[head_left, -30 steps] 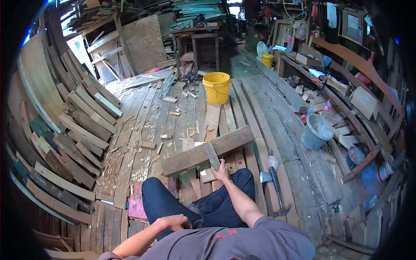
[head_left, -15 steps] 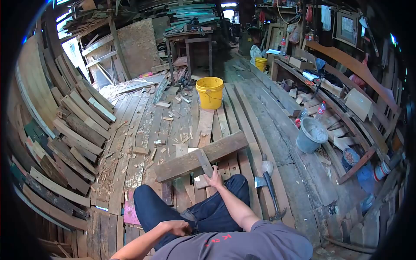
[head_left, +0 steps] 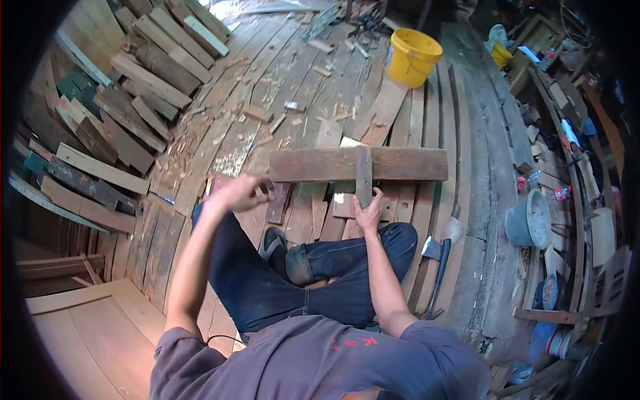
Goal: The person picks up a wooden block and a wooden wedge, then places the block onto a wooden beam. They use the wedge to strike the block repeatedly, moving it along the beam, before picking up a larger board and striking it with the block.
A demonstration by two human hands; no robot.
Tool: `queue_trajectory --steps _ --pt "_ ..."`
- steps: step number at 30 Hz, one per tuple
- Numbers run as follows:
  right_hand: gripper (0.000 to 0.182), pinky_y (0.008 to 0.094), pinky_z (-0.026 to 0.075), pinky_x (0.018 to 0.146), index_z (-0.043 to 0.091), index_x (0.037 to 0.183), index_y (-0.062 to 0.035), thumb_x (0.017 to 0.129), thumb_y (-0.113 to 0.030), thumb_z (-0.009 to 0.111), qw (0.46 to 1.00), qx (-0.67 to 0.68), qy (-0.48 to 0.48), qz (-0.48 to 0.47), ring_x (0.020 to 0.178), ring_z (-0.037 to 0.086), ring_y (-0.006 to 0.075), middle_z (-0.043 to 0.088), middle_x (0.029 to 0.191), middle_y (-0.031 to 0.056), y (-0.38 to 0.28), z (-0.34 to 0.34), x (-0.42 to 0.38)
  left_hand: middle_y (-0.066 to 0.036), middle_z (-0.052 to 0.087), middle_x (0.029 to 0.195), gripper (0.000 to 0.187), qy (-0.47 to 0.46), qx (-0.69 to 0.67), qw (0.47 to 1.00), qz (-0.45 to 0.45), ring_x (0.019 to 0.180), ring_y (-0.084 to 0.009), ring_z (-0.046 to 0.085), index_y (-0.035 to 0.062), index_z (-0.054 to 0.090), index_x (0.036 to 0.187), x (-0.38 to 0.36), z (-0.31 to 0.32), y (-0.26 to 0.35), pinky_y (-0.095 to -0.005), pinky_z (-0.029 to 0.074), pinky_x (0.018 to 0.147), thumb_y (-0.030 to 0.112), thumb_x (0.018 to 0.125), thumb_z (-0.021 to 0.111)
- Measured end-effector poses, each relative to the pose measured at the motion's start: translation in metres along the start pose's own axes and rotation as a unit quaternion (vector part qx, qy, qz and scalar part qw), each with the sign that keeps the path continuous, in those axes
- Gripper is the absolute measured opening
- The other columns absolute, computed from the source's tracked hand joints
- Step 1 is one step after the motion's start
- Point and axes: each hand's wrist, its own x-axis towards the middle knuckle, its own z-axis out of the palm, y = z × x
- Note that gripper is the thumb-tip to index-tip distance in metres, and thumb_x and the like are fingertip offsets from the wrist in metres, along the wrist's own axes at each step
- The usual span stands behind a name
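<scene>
A thick, weathered wooden beam (head_left: 313, 165) lies crosswise in front of my crossed legs. Across its middle stands a short, flat wood piece (head_left: 363, 175), and my right hand (head_left: 368, 213) grips its near end. My left hand (head_left: 241, 193) is raised near the beam's left end, empty, with its fingers loosely bent and apart. Under and behind the beam, a pale block (head_left: 344, 205) and long planks show in part. To the right of my knee, a hatchet (head_left: 432, 249) and a mallet with a pale head (head_left: 453, 230) rest on the boards.
A yellow bucket (head_left: 413, 60) stands beyond the beam, and a grey bucket (head_left: 528, 220) is at the right. Stacked boards (head_left: 153, 80) line the left side. Wood chips and offcuts (head_left: 259, 113) litter the floor. A cluttered bench (head_left: 567, 113) runs along the right edge.
My left hand has risen from my lap towards the beam's left end. The view has tilted down and turned, so the beam now looks level. My right hand still grips the flat piece.
</scene>
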Motion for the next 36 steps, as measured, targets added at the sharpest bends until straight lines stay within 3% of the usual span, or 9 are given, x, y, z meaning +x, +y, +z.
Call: queue_trajectory --steps 1,3,6,9,17,24,26,30,36 --pt "0.069 0.0497 0.050 0.079 0.038 0.134 -0.0068 0.084 -0.034 0.077 1.000 -0.002 0.004 0.002 0.091 0.066 0.0455 0.067 0.095 0.0256 0.000 0.002 -0.001 -0.015 0.071 0.105 0.038 -0.033 0.018 0.999 -0.019 0.092 -0.0294 0.069 0.0032 0.065 0.114 0.008 -0.007 -0.021 -0.0406 0.055 0.081 0.034 0.091 0.068" --pt "0.069 0.0481 0.051 0.078 0.038 0.134 -0.0068 0.084 -0.032 0.077 1.000 -0.007 0.011 0.003 0.089 0.068 0.0416 0.068 0.093 0.0235 -0.009 0.002 0.003 -0.017 0.071 0.110 0.046 -0.066 0.042 0.996 -0.054 0.102 -0.0317 0.068 0.0034 0.064 0.120 0.026 -0.022 -0.046 -0.0406 0.054 0.088 0.039 0.092 0.067" --pt "0.067 0.0495 0.052 0.077 0.039 0.135 -0.0083 0.084 -0.033 0.076 0.998 0.050 -0.008 0.034 0.091 0.067 0.0456 0.066 0.095 0.0273 -0.020 0.002 0.006 -0.018 0.068 0.118 0.054 -0.128 0.030 0.981 -0.141 0.111 -0.0318 0.064 0.0048 0.062 0.123 0.059 -0.039 -0.086 -0.0414 0.052 0.095 0.049 0.092 0.063" --pt "0.066 0.0453 0.053 0.077 0.039 0.134 -0.0072 0.085 -0.030 0.076 0.999 0.019 -0.025 0.030 0.090 0.070 0.0382 0.068 0.096 0.0221 -0.022 0.003 0.005 -0.016 0.064 0.127 0.058 -0.192 0.071 0.961 -0.185 0.120 -0.0308 0.059 0.0086 0.061 0.127 0.097 -0.052 -0.127 -0.0418 0.047 0.101 0.055 0.092 0.060" --pt "0.057 0.0443 0.055 0.076 0.049 0.128 -0.0010 0.085 -0.028 0.076 0.995 -0.047 -0.016 -0.085 0.092 0.070 0.0394 0.070 0.098 0.0230 -0.025 0.000 -0.006 -0.018 0.069 0.117 0.052 -0.129 0.116 0.980 -0.100 0.109 -0.0308 0.065 0.0072 0.066 0.119 0.163 -0.026 -0.185 -0.0407 0.052 0.092 0.050 0.090 0.066" --pt "0.050 0.0484 0.055 0.073 0.057 0.112 -0.0017 0.083 -0.038 0.076 0.997 -0.054 -0.028 -0.040 0.086 0.070 0.0419 0.070 0.092 0.0239 -0.008 -0.005 -0.004 -0.019 0.060 0.133 0.067 -0.240 0.178 0.943 -0.143 0.125 -0.0310 0.056 0.0075 0.059 0.130 0.164 0.007 -0.136 -0.0416 0.045 0.103 0.059 0.087 0.064" --pt "0.048 0.0435 0.057 0.071 0.060 0.110 -0.0009 0.083 -0.037 0.077 0.995 -0.085 -0.022 -0.051 0.084 0.072 0.0365 0.072 0.090 0.0214 -0.008 -0.005 -0.003 -0.019 0.058 0.135 0.069 -0.251 0.201 0.935 -0.151 0.127 -0.0316 0.054 0.0077 0.059 0.131 0.166 0.015 -0.137 -0.0424 0.043 0.105 0.060 0.087 0.064" --pt "0.051 0.0498 0.055 0.069 0.052 0.108 -0.0016 0.082 -0.039 0.075 0.996 -0.065 -0.040 -0.041 0.082 0.069 0.0439 0.069 0.086 0.0262 -0.009 -0.002 -0.003 -0.018 0.060 0.132 0.068 -0.263 0.271 0.920 -0.102 0.125 -0.0334 0.055 0.0085 0.060 0.129 0.171 0.009 -0.132 -0.0432 0.044 0.104 0.061 0.086 0.064" --pt "0.052 0.0501 0.054 0.075 0.055 0.108 -0.0013 0.081 -0.040 0.077 0.996 -0.068 -0.017 -0.061 0.091 0.066 0.0435 0.065 0.097 0.0265 -0.013 0.002 0.001 -0.019 0.065 0.121 0.059 -0.218 0.345 0.909 -0.081 0.117 -0.0340 0.060 0.0086 0.064 0.123 0.171 -0.017 -0.084 -0.0434 0.048 0.097 0.056 0.089 0.062"
